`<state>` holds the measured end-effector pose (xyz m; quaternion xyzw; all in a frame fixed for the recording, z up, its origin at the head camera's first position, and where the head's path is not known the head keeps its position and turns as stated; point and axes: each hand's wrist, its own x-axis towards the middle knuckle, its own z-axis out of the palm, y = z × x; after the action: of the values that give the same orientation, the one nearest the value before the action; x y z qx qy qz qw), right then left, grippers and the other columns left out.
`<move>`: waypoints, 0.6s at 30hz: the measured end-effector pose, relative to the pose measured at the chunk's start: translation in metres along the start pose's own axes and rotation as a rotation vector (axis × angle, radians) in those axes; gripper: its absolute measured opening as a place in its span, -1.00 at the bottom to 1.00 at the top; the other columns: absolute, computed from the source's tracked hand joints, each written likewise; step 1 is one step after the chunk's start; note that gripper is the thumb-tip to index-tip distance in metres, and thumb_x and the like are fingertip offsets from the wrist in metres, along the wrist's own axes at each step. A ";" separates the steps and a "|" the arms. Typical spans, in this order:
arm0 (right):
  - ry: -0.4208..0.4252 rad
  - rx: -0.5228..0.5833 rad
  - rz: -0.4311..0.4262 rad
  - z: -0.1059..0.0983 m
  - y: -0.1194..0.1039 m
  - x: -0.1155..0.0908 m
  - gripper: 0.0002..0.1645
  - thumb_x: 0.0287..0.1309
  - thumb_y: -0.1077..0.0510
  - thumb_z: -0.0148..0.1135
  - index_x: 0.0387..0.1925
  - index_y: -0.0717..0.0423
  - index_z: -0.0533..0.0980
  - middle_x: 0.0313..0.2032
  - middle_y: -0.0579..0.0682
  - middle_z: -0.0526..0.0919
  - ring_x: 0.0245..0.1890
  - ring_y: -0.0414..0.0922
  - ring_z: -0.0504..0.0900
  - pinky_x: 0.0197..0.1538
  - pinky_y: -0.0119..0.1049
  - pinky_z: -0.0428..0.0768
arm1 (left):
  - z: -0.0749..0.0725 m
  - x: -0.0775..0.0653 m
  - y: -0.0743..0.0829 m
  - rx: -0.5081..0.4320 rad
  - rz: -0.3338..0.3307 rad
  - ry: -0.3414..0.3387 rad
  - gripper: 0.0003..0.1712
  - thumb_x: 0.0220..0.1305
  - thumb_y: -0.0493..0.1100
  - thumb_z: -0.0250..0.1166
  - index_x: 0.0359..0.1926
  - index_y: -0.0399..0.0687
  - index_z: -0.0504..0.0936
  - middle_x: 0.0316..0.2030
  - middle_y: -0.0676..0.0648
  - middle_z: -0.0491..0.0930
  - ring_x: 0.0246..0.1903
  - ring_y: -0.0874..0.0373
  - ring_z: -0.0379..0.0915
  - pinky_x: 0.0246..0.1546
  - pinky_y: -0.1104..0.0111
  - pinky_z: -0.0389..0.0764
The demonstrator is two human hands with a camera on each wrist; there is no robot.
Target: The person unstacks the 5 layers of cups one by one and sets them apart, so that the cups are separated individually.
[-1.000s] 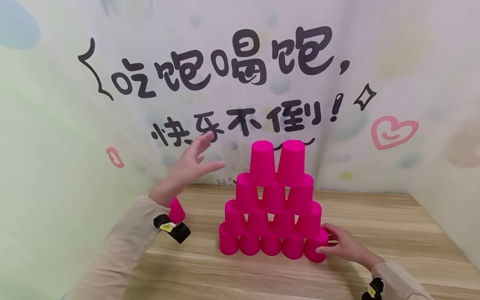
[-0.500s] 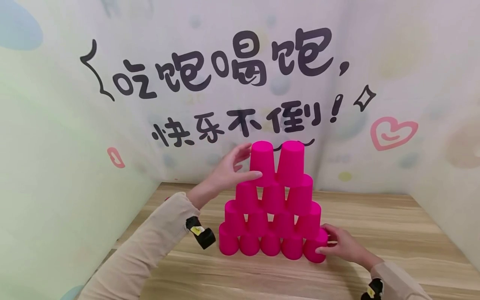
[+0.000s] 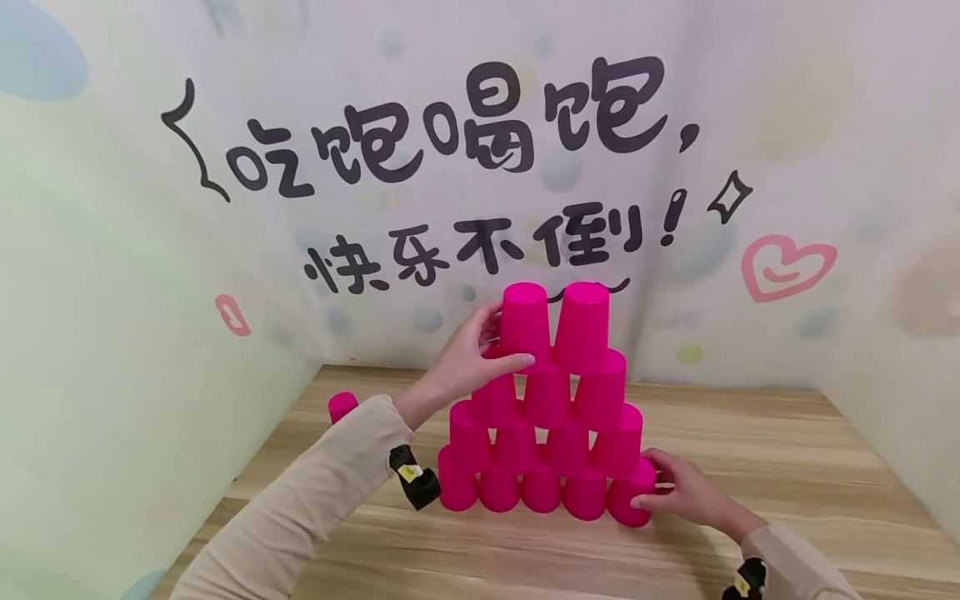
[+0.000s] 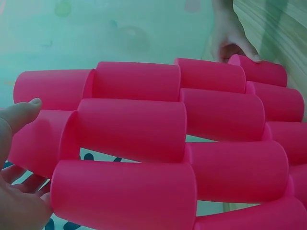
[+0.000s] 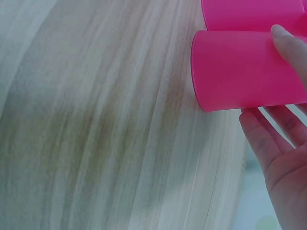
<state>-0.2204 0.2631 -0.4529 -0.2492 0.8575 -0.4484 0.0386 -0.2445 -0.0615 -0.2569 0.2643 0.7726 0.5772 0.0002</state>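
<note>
Pink cups, upside down, are stacked in a pyramid of four rows, with two cups at the top. My left hand holds the left cup of the top row, thumb across its front near the rim and fingers on its far left side. In the left wrist view that same cup lies between thumb and fingers. The other top cup stands beside it, untouched. My right hand holds the rightmost bottom cup; the right wrist view shows the thumb on one side of this cup and fingers on the other.
One more pink cup stands on the wooden table at the left, partly hidden by my left sleeve. A printed cloth backdrop hangs behind the table, with pale side walls left and right.
My left hand has moved right from beside the pyramid to the left top cup and now grips it. The right hand and the stack look unmoved.
</note>
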 end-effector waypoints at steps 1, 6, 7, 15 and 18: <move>0.001 -0.002 -0.003 0.000 0.000 0.000 -0.39 -0.13 0.10 0.36 -0.05 0.29 0.34 -0.22 0.10 0.52 -0.28 -0.21 0.56 -0.27 -0.34 0.58 | 0.000 0.000 -0.001 0.002 -0.002 -0.001 -0.19 -0.04 -0.22 0.33 0.23 -0.07 0.15 0.04 -0.07 0.35 -0.01 0.07 0.34 -0.04 0.26 0.43; -0.002 0.001 0.001 0.000 -0.001 0.000 -0.40 -0.13 0.11 0.35 -0.05 0.29 0.35 -0.23 0.09 0.53 -0.28 -0.21 0.56 -0.27 -0.34 0.58 | -0.001 0.000 -0.004 -0.002 -0.011 0.003 -0.22 -0.02 -0.22 0.32 0.23 -0.09 0.17 0.05 -0.09 0.34 0.00 0.06 0.34 -0.03 0.25 0.42; -0.002 0.004 -0.003 0.000 -0.002 0.000 -0.40 -0.13 0.11 0.35 -0.05 0.29 0.35 -0.23 0.09 0.53 -0.28 -0.21 0.56 -0.27 -0.34 0.58 | -0.001 0.001 -0.004 -0.005 -0.013 0.004 -0.23 -0.01 -0.22 0.32 0.23 -0.09 0.17 0.05 -0.09 0.34 0.00 0.06 0.34 -0.03 0.25 0.43; 0.008 0.013 -0.041 0.000 -0.001 0.000 -0.41 -0.13 0.13 0.36 -0.07 0.31 0.35 -0.25 0.06 0.54 -0.29 -0.24 0.56 -0.29 -0.35 0.58 | -0.004 0.003 -0.007 -0.001 -0.013 0.029 -0.26 -0.01 -0.21 0.31 0.21 -0.11 0.19 0.02 -0.08 0.37 -0.03 0.06 0.37 -0.06 0.27 0.45; 0.008 0.013 -0.032 0.000 0.000 0.000 -0.41 -0.13 0.13 0.36 -0.07 0.30 0.36 -0.25 0.06 0.54 -0.29 -0.24 0.56 -0.28 -0.36 0.58 | -0.007 0.003 -0.005 -0.016 0.006 0.040 -0.26 0.01 -0.22 0.30 0.22 -0.13 0.18 0.03 -0.11 0.36 -0.03 0.04 0.36 -0.06 0.27 0.45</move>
<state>-0.2202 0.2630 -0.4529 -0.2609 0.8506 -0.4555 0.0295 -0.2517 -0.0678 -0.2583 0.2549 0.7671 0.5886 -0.0148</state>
